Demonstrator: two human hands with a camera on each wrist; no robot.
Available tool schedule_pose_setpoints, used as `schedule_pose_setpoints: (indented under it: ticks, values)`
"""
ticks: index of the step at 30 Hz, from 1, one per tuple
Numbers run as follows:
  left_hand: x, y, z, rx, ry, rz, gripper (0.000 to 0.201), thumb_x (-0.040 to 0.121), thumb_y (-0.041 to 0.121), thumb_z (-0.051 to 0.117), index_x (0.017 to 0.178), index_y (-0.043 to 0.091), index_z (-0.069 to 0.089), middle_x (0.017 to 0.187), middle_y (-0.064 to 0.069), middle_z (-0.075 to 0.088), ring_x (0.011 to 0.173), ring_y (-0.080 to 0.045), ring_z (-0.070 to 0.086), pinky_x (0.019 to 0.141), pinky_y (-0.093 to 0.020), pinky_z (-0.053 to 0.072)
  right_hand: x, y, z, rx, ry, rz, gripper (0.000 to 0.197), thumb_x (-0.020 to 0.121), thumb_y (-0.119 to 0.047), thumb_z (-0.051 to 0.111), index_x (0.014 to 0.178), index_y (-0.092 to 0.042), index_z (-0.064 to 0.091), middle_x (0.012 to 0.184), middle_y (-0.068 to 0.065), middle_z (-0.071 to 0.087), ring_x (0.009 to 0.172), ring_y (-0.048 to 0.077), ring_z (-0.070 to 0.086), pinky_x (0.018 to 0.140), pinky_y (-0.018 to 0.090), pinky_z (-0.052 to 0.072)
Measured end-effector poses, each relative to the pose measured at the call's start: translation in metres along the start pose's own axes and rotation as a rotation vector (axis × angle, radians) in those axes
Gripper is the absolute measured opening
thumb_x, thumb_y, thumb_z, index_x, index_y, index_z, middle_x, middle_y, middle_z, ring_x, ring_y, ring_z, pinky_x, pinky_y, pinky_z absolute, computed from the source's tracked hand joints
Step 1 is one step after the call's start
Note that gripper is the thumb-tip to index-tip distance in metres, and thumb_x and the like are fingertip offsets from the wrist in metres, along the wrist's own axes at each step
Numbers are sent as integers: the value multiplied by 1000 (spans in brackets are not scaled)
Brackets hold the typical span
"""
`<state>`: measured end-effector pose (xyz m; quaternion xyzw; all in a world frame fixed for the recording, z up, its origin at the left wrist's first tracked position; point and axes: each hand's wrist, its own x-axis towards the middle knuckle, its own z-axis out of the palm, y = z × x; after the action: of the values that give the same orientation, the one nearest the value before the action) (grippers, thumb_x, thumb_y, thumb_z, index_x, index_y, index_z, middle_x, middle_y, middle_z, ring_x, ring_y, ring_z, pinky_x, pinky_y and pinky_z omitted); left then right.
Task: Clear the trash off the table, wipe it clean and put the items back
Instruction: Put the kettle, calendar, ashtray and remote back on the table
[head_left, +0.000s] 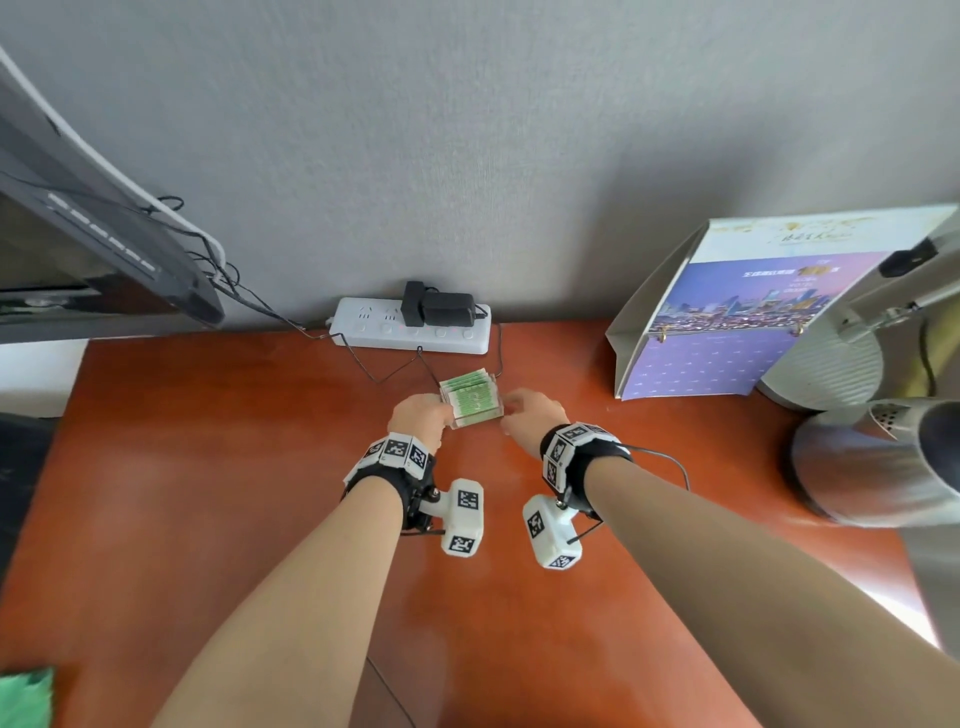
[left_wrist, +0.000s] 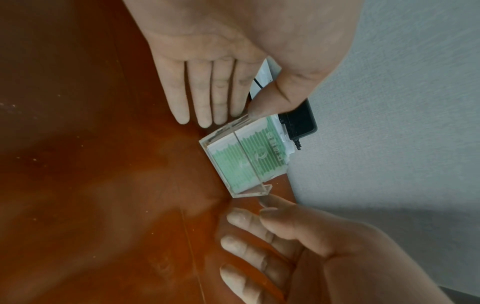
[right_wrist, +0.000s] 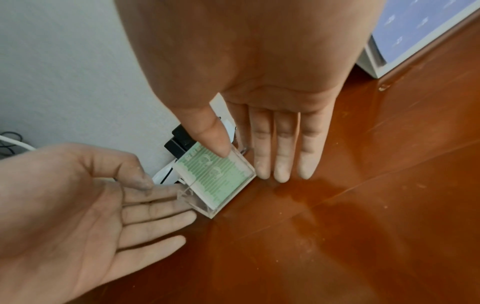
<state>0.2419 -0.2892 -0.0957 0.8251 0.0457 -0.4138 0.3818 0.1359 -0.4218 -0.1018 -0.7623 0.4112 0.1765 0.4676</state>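
A clear acrylic holder (head_left: 471, 402) (left_wrist: 249, 156) (right_wrist: 215, 174) full of green-and-white packets stands on the orange-brown table (head_left: 208, 467), just in front of the power strip. My left hand (head_left: 421, 415) (left_wrist: 207, 92) (right_wrist: 103, 205) lies at its left side with straight fingers, the index tip touching the holder's edge. My right hand (head_left: 530, 415) (left_wrist: 272, 236) (right_wrist: 272, 133) flanks the right side, its thumb tip at the holder's corner and its other fingers pointing down at the table. Neither hand wraps round the holder.
A white power strip (head_left: 410, 327) with black adapters lies against the wall, and thin cables (head_left: 384, 374) trail beside the holder. A desk calendar (head_left: 727, 322) and a lamp (head_left: 872, 457) stand at the right, a monitor (head_left: 78, 249) at the left. A green cloth (head_left: 26, 696) shows at the near-left corner.
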Motion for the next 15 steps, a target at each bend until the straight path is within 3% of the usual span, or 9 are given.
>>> schedule_pose_setpoints:
  ticks: [2,4,5,7,8,10,13,15]
  values:
    - [-9,-2,-3,95,50,48,21,67,26,59,82,12,67,87,-8,65,91,-33,62,93,-51,51,-10,0,-6,0,24,11,51,87,-22,58,138,-21,53,127,5,63,111,25,62,95,36,53]
    - [-23,-4,-11,189,146,85,36,82,23,62,115,11,70,117,-10,67,110,-35,61,95,-39,47,-23,-3,-13,-27,54,13,46,88,-19,57,134,-19,57,125,7,63,110,27,62,95,36,53]
    - [-32,-3,-14,226,182,107,31,87,20,61,116,15,70,118,-8,67,111,-33,60,92,-34,45,-30,-5,-16,-43,66,11,40,89,-18,56,128,-18,61,121,8,65,108,28,63,94,37,54]
    - [-52,-3,-19,334,192,180,14,91,16,56,92,23,68,95,-3,66,95,-29,58,80,-27,40,-47,-10,-20,-81,80,-2,31,89,-17,52,115,-15,69,111,11,70,99,30,67,89,39,56]
    - [-62,-5,-20,393,194,221,16,92,14,54,88,27,64,89,-2,62,88,-27,56,76,-26,38,-56,-11,-21,-116,81,-16,28,89,-17,51,110,-14,70,106,11,71,95,30,68,87,39,57]
    - [-87,-11,-23,479,188,283,16,92,15,53,92,28,62,92,-1,61,86,-26,57,76,-26,41,-78,-15,-22,-198,73,-53,27,89,-17,49,104,-12,70,102,11,71,93,29,68,85,38,58]
    - [-128,-34,-29,621,161,338,23,93,19,54,107,22,72,112,2,71,104,-26,65,84,-27,48,-114,-18,-14,-282,43,-104,25,88,-16,48,99,-9,69,97,11,71,92,30,69,83,35,57]
    - [-152,-52,-34,684,125,346,27,94,18,52,109,21,74,113,0,72,105,-25,66,86,-29,52,-132,-18,-5,-308,33,-122,25,85,-15,48,95,-7,69,95,11,72,91,30,70,81,34,57]
